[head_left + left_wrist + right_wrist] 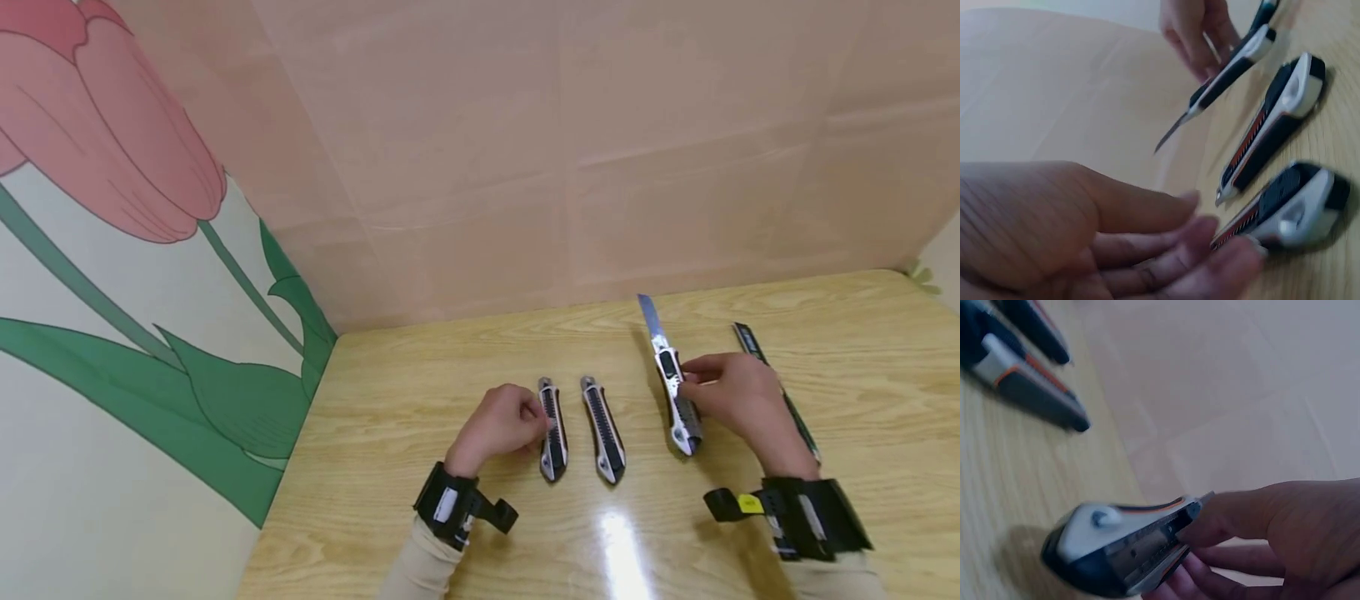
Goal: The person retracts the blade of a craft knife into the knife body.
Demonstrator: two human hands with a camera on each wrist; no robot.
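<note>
My right hand [738,400] pinches a utility knife [666,360] between thumb and fingers, its long blade out and pointing to the far edge. The right wrist view shows the butt end of this white and black knife [1119,531], tilted above the table. Close beside the leftmost utility knife [554,454], my left hand [502,421] has loosely bent fingers with nothing between them. In the left wrist view its fingertips overlap the tip of that knife [1300,209]. A second utility knife [603,429] lies just right of it; both have their blades drawn in.
A long, slim black item [801,421] lies partly behind my right hand. The wooden table [360,467] meets a pink covered wall [465,167] at its far edge. A flower-painted panel [225,400] borders the left side. Black wrist straps with cameras sit on both wrists.
</note>
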